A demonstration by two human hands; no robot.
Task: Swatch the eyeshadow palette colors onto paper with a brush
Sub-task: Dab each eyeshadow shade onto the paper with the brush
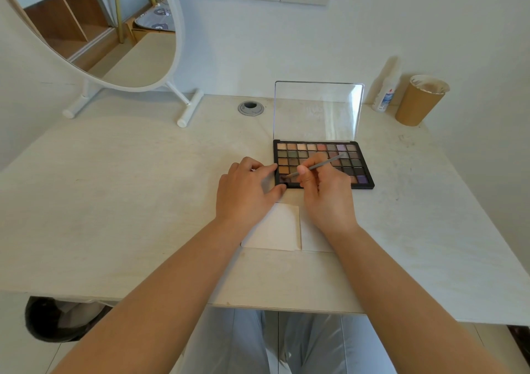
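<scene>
An open black eyeshadow palette (355,158) with several rows of colored pans lies on the desk, its clear lid (317,109) standing up. My right hand (324,190) pinches a thin grey brush (318,167), whose tip touches a pan at the palette's near left corner. My left hand (246,190) holds the palette's left edge between thumb and fingers. A white sheet of paper (275,230) lies on the desk just in front of the palette, partly under my hands.
A round white-framed mirror (177,58) on a stand sits at the back left. A cable hole (250,108) is behind the palette. A small white bottle (385,95) and a brown paper cup (418,101) stand at the back right. A dark bin (48,319) sits under the desk's left.
</scene>
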